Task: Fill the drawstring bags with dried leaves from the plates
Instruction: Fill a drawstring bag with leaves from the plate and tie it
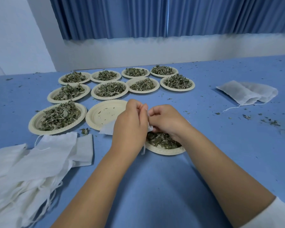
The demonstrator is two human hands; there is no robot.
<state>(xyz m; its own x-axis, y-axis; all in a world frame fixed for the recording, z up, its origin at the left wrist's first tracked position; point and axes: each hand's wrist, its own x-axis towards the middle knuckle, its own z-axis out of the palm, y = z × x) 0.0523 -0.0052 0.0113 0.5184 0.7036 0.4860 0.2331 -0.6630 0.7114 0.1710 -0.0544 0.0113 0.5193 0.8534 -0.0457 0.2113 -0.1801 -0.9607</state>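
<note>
Over blue table [155,186], pinching white drawstring bag [108,129] in curled fingers of left hand [130,124] and right hand [166,119], above plate [164,151] of leaves [161,139].

The blue surface [155,186] carries plates [31,125] of leaves [59,116] toward its far edge, flat bags [31,162] at its near-left corner and other bags [247,92] at the right.
</note>
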